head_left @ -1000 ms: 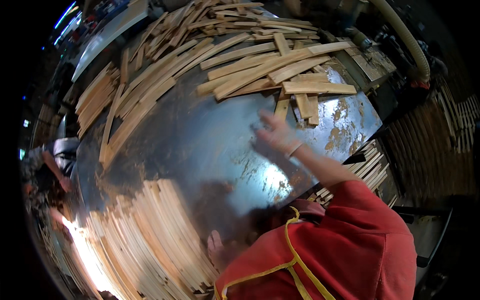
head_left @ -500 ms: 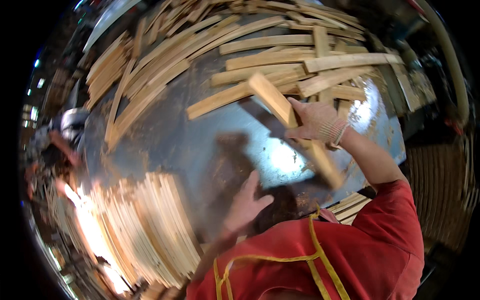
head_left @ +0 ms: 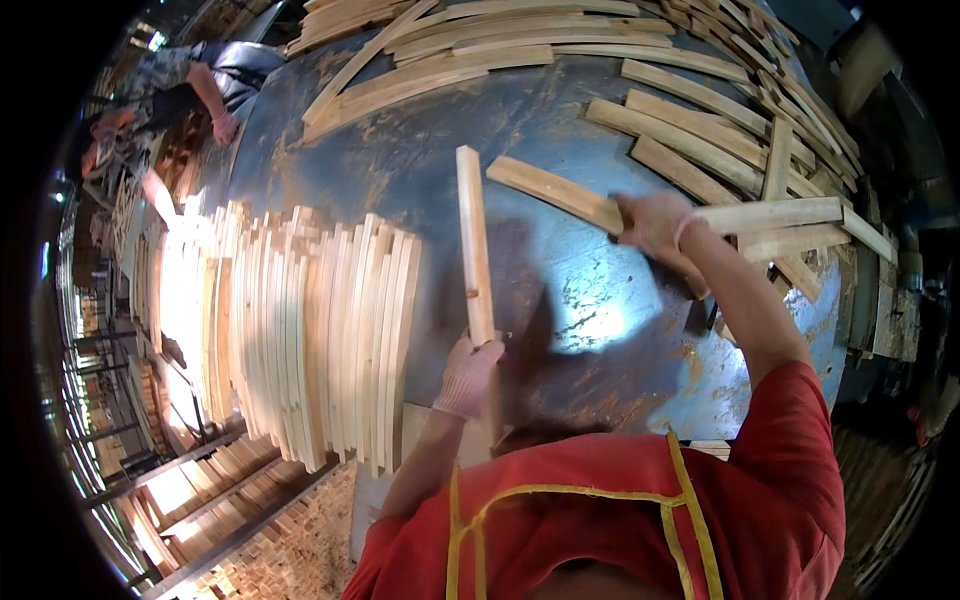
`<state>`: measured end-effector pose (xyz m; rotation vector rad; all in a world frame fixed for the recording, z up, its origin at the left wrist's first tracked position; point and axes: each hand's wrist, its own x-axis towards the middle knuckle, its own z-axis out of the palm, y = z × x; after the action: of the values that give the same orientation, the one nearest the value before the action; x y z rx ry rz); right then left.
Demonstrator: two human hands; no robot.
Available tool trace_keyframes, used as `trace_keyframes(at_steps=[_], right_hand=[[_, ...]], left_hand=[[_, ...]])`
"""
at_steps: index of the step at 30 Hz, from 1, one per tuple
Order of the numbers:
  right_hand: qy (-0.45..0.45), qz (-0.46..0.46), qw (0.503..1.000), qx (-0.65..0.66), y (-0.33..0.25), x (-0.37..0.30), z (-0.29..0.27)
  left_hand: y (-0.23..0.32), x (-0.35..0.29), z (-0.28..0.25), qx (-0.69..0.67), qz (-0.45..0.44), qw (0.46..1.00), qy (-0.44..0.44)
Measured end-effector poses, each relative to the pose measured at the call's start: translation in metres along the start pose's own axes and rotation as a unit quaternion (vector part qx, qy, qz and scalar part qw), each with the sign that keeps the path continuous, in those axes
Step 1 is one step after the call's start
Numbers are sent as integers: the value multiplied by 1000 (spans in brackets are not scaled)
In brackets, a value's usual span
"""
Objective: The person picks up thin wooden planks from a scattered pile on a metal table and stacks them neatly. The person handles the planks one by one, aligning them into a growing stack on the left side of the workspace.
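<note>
My left hand (head_left: 470, 378), in a pale glove, is closed round the lower part of a wooden slat (head_left: 473, 240). The slat points away from me, on edge, beside the stack of slats (head_left: 330, 330) to its left. My right hand (head_left: 655, 228) grips a second wooden slat (head_left: 545, 188) near its middle. This one slants from far left to near right over the metal tabletop (head_left: 520, 120), and its near end shows past the hand. Right of that hand lie a pale slat (head_left: 780, 214) and several others, crossing one another.
Loose slats (head_left: 480, 38) spread across the far side of the table, with a heap (head_left: 800, 90) at the far right. Another person's arm (head_left: 208, 92) is at the far left edge. Below the left side stand stacked wood pieces (head_left: 270, 545) and a dark metal rail (head_left: 235, 530).
My left hand was open and empty; now it grips a slat. My right hand held a slat across the table before and now grips one farther out. The view has turned leftward.
</note>
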<state>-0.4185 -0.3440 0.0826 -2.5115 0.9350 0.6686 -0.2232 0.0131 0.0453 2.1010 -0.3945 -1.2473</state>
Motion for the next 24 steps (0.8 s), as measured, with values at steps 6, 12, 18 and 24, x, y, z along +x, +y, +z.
trace_keyframes(at_steps=[6,12,18,24], right_hand=[[-153,-29,773,614,-107,-37,115],[-83,-50,928,359,-292,-24,162],[-98,-167,940,283,-354,-16,142],[426,118,860,255,-168,-109,105]], left_hand=[[-70,-46,-70,218,98,965,111],[-82,-66,-114,228,125,955,144],[-108,-65,-135,505,215,808,213],[-119,-72,-135,437,290,826,208]])
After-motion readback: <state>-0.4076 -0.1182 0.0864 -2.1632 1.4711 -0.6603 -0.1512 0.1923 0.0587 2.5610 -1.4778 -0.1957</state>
